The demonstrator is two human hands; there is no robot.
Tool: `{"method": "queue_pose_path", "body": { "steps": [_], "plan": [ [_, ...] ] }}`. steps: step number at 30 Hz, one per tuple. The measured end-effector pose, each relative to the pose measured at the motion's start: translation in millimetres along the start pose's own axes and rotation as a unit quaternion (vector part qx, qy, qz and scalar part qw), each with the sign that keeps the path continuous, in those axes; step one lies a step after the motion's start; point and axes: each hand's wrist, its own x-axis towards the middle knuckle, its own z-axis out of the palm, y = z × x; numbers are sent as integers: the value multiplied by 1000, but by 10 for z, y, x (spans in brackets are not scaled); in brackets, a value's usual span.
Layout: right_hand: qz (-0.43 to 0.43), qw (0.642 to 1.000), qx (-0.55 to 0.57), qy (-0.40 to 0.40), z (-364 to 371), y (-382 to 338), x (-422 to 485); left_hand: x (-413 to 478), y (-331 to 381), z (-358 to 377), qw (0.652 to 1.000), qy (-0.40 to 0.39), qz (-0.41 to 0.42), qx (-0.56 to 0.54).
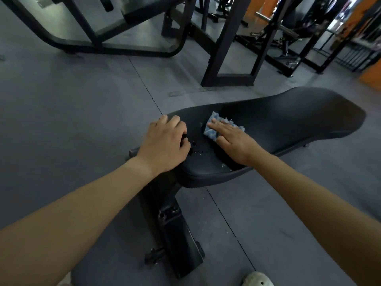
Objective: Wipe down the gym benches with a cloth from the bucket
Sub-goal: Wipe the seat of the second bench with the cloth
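The right hand lies flat at centre frame, its straight fingers together, pressing a nubbly blue cloth onto the smooth black padded bench. At the bench's left edge the left hand curls its fingers over the rim. Water drops sit between the hands. Below is the bench's black metal leg on a grey rubber floor, with dark machine frames in the upper frame.

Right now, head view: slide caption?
Wiping: right hand presses blue cloth on black bench; left hand grips its edge.
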Motion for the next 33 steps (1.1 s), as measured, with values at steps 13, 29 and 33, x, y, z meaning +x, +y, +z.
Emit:
{"method": "queue_pose_path", "body": {
  "steps": [13, 29, 33],
  "plan": [
    [-6, 1000, 22, -14, 175, -656, 103, 36, -176, -134, 997, -32, 69, -16],
    [29, 999, 35, 26, 306, -891, 71, -264, -418, -255, 995, -65, 63, -50],
    [11, 999, 32, 20, 259, -819, -4, -315, -535, -282, 996, -66, 37, -45]
  ]
}}
